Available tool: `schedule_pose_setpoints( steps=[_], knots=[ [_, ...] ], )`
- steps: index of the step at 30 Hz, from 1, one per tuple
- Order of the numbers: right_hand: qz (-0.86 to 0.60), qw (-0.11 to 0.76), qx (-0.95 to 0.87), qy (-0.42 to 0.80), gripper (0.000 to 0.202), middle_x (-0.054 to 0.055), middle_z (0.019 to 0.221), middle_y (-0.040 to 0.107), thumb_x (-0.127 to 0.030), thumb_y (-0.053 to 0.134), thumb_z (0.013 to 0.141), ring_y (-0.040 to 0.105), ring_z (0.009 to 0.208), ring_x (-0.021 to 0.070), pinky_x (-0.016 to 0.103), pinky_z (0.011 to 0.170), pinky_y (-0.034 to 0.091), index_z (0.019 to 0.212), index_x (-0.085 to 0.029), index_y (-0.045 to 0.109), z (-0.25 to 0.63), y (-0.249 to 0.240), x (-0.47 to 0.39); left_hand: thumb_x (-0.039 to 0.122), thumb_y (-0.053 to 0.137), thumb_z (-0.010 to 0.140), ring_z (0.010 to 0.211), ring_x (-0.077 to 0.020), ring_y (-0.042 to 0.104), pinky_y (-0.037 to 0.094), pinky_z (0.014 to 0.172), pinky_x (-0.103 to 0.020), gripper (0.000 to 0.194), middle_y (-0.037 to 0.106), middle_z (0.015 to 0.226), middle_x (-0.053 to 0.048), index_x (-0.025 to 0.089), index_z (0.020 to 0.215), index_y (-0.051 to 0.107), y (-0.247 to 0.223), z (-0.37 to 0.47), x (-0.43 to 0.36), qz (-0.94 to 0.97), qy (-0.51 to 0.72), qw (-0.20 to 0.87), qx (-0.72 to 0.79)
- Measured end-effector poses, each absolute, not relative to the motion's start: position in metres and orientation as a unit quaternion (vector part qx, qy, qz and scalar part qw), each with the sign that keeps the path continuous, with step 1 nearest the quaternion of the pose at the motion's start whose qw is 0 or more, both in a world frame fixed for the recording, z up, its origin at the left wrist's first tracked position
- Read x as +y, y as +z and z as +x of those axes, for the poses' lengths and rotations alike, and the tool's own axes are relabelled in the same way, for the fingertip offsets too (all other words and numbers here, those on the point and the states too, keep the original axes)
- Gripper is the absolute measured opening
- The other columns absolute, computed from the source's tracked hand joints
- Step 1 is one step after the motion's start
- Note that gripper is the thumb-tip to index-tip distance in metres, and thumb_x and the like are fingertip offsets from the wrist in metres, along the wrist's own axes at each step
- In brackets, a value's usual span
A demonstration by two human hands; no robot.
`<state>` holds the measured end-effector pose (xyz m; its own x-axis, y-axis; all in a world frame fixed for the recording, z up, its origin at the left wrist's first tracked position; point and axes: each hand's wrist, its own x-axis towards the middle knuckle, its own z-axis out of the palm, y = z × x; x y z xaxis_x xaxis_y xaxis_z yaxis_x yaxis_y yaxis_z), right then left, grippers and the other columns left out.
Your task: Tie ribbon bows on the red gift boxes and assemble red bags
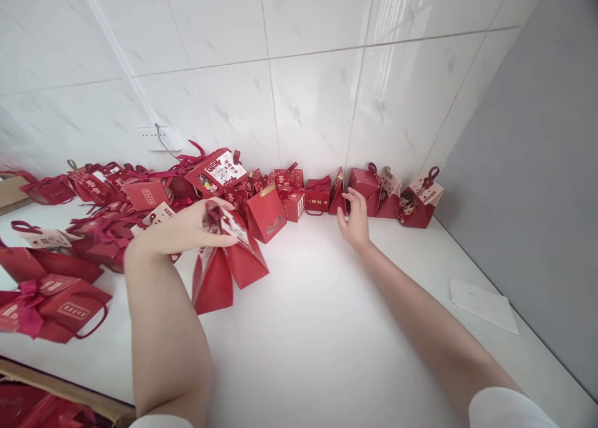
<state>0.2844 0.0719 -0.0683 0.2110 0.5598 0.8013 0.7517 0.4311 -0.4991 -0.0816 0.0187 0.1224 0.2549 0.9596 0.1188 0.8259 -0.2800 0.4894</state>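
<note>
My left hand point(208, 225) is closed around the tops of two red gift boxes, which hang side by side over the white table. One gift box point(213, 285) is on the left with a plain red side, and the other gift box point(247, 260) is on the right. My right hand point(355, 219) has thumb and fingers apart at the row by the wall. Its fingertips are beside a narrow red box point(337, 192); whether they touch it I cannot tell. Just behind the left hand's boxes stands a red box with a small window point(266, 215).
A white tabletop point(317, 328) meets a tiled wall point(313, 104) and a grey panel point(527, 166). Many red boxes point(149, 194) crowd the left. A box with a tag point(423, 200) ends the row. A white sheet point(483, 304) lies right. Red items fill a carton point(42, 403) at lower left.
</note>
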Motion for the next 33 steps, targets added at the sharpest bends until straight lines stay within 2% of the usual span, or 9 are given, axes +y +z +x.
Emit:
schedule_pose_setpoints(
  steps=[4,7,12,14,18,21,26,30,33],
  knots=[
    [-0.481,0.572,-0.664,0.011,0.033,0.014,0.138,0.048,-0.037,0.046,0.095,0.056,0.118,0.0241,0.040,0.097,0.049,0.123,-0.020,0.051,0.268,-0.017,0.053,0.049,0.081,0.061,0.119,-0.0259,0.058,0.048,0.100,-0.038,0.078,0.058,0.131,-0.004,0.032,0.132,0.052,0.112,-0.021,0.020,0.863,0.176,0.219,0.419],
    [-0.461,0.443,-0.756,0.143,0.037,0.007,0.116,0.064,-0.048,0.036,0.100,0.063,0.102,0.0218,0.039,0.092,0.050,0.115,-0.024,0.059,0.266,0.023,0.027,0.051,0.083,0.057,0.138,-0.0293,0.042,0.037,0.114,-0.040,0.093,0.043,0.149,-0.006,0.032,0.140,0.046,0.090,0.016,0.028,0.897,0.186,0.219,0.336],
    [-0.483,0.271,-0.800,0.233,0.059,0.007,0.140,0.055,-0.059,0.053,0.090,0.063,0.115,0.0271,0.040,0.092,0.053,0.141,-0.030,0.046,0.292,0.052,-0.011,0.058,0.081,0.061,0.149,-0.0320,0.020,0.034,0.116,-0.044,0.132,0.004,0.165,-0.006,0.036,0.155,-0.008,0.066,0.029,0.037,0.897,0.108,0.270,0.333],
    [-0.510,0.257,-0.789,0.227,0.079,0.010,0.143,0.054,-0.060,0.063,0.083,0.066,0.109,0.0283,0.040,0.086,0.056,0.150,-0.030,0.033,0.308,0.050,-0.014,0.058,0.082,0.058,0.146,-0.0326,0.030,0.041,0.110,-0.043,0.140,0.009,0.164,-0.010,0.034,0.153,-0.018,0.061,0.020,0.043,0.886,0.064,0.286,0.361],
    [-0.541,0.262,-0.779,0.176,0.096,0.012,0.131,0.063,-0.057,0.071,0.077,0.071,0.095,0.0298,0.041,0.080,0.057,0.155,-0.028,0.023,0.325,0.044,-0.009,0.056,0.085,0.047,0.128,-0.0336,0.055,0.050,0.097,-0.037,0.126,0.048,0.149,-0.009,0.033,0.154,0.022,0.041,0.008,0.064,0.865,-0.023,0.285,0.412],
    [-0.502,0.262,-0.805,0.176,0.094,0.008,0.140,0.057,-0.056,0.071,0.077,0.070,0.102,0.0287,0.040,0.084,0.056,0.155,-0.033,0.023,0.315,0.046,-0.008,0.057,0.083,0.050,0.122,-0.0328,0.059,0.050,0.097,-0.036,0.105,0.059,0.139,-0.007,0.031,0.144,0.045,0.011,0.021,0.074,0.868,-0.074,0.272,0.408],
    [-0.549,0.261,-0.779,0.156,0.079,0.009,0.114,0.071,-0.065,0.062,0.081,0.071,0.089,0.0279,0.038,0.078,0.054,0.147,-0.027,0.039,0.300,0.046,-0.007,0.058,0.052,0.087,0.144,-0.0330,0.034,0.024,0.117,-0.053,0.077,0.038,0.155,-0.013,0.025,0.152,0.029,-0.050,0.067,0.068,0.878,0.064,0.198,0.432],
    [-0.604,0.307,-0.729,0.102,0.056,0.004,0.065,0.068,-0.070,0.060,0.079,0.065,0.058,0.0246,0.037,0.064,0.051,0.106,-0.022,0.064,0.329,0.034,0.000,0.049,0.040,0.096,0.148,-0.0267,0.025,0.009,0.121,-0.052,0.066,0.033,0.158,-0.010,0.025,0.155,0.022,-0.071,0.079,0.061,0.920,0.098,0.181,0.334],
    [-0.629,0.341,-0.692,0.092,0.048,0.003,0.057,0.061,-0.071,0.066,0.073,0.063,0.059,0.0262,0.044,0.069,0.051,0.080,-0.024,0.063,0.366,0.023,-0.001,0.053,0.039,0.096,0.150,-0.0246,0.021,0.005,0.123,-0.050,0.063,0.030,0.160,0.000,0.036,0.154,0.021,-0.071,0.080,0.056,0.949,0.055,0.200,0.236]
  ],
)
